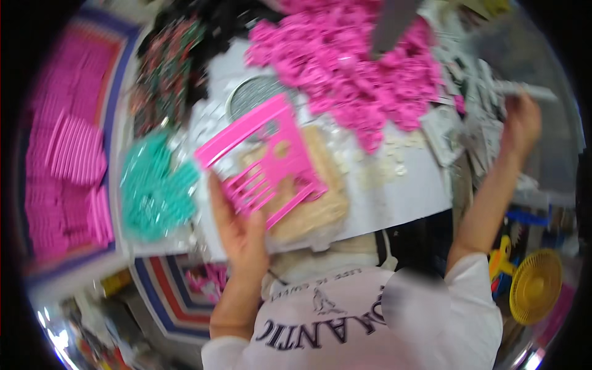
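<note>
My left hand [239, 237] grips a pink plastic panel [300, 159] by its lower left edge, thumb and fingers closed on it. The panel is tilted and has slots, a round hole and a long open window. Below it lies a clear bag of beige pieces [324, 209], partly covered by the panel. Far out to the right, my right hand [523, 126] pinches a thin white strip-shaped piece [535, 92] above a heap of white parts [484, 123]. The strip's details are blurred.
A large heap of pink parts [345, 71] covers the table's back. Beside it sits a round tin of small grey metal pieces [251, 92]. A bag of teal parts [154, 194] lies left, next to stacked pink panels [74, 151] in a striped bag. A yellow fan [536, 287] stands lower right.
</note>
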